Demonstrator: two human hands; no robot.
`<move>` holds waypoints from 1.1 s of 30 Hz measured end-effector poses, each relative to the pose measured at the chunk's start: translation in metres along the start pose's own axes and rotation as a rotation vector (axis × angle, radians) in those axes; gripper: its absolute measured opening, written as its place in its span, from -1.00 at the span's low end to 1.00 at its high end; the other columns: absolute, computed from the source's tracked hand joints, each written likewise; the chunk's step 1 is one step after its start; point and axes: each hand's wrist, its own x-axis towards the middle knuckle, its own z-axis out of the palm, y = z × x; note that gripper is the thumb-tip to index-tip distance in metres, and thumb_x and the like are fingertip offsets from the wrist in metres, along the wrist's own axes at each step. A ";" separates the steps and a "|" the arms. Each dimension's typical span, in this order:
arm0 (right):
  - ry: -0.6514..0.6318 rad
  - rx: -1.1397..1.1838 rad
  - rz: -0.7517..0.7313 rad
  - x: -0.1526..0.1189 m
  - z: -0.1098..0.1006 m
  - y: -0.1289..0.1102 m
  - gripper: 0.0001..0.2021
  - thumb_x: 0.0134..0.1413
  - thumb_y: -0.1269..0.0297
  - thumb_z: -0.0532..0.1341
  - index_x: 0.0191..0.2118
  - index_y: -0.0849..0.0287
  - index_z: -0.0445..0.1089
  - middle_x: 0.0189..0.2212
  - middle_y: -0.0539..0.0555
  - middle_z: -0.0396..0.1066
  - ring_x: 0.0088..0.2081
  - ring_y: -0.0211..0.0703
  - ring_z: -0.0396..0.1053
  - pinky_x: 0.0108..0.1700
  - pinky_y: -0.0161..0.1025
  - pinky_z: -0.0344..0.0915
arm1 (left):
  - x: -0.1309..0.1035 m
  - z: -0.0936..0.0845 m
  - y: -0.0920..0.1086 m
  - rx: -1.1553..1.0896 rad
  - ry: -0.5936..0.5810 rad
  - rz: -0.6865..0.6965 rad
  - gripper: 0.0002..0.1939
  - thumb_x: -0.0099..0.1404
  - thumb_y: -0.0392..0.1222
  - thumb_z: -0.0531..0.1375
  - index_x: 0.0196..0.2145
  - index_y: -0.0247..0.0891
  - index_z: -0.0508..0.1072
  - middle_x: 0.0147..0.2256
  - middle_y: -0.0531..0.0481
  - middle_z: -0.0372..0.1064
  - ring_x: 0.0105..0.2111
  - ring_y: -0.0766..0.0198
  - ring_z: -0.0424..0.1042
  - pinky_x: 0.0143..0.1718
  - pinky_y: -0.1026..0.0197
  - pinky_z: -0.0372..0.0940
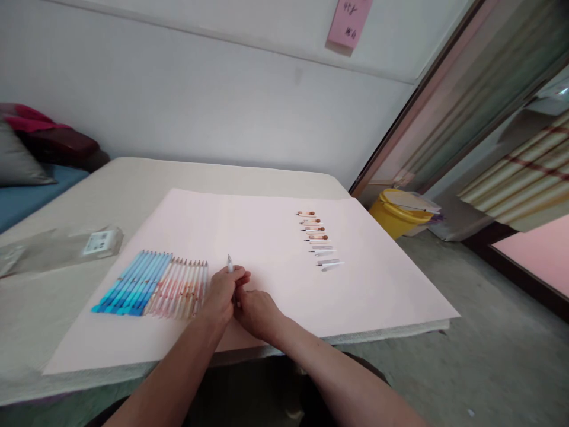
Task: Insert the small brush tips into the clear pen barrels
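Close together over the pink sheet (262, 237), my two hands meet around one pen. My left hand (222, 290) is closed on the pen (230, 263), whose pointed tip sticks up past the fingers. Touching its fingers from the right, my right hand (255, 311) is closed at the pen's lower part; what its fingertips hold is hidden. Left of the hands lie a row of blue pens (133, 281) and, beside it, a row of pale patterned pens (182, 287). Several small groups of pen parts (317, 238) form a column on the right side of the sheet.
A clear plastic bag (66, 246) with a white label lies on the table's left. Behind the table (222, 178) stands a pale wall. A yellow bin (393, 216) is on the floor at the right. Cushions (18, 157) sit at the far left.
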 end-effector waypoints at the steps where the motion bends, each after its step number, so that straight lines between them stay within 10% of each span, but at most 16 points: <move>1: -0.002 0.001 -0.002 0.000 0.000 0.000 -0.65 0.13 0.27 -0.04 -0.01 0.31 0.20 -0.30 0.25 0.45 -0.30 0.03 0.42 -0.33 -0.12 0.27 | 0.000 0.000 0.000 -0.001 0.000 -0.002 -0.82 -0.07 -0.36 0.25 -0.43 -0.33 0.38 -0.51 -0.05 0.41 -0.49 0.34 0.41 -0.47 0.33 0.17; 33: 0.027 -0.024 -0.033 -0.001 0.001 0.000 -0.71 0.13 0.30 -0.03 -0.10 0.32 0.26 -0.31 0.23 0.45 -0.32 0.02 0.43 -0.35 -0.13 0.29 | -0.002 0.003 -0.001 0.018 0.017 0.022 -0.86 -0.05 -0.38 0.24 -0.46 -0.34 0.37 -0.52 -0.06 0.40 -0.50 0.34 0.41 -0.43 0.32 0.22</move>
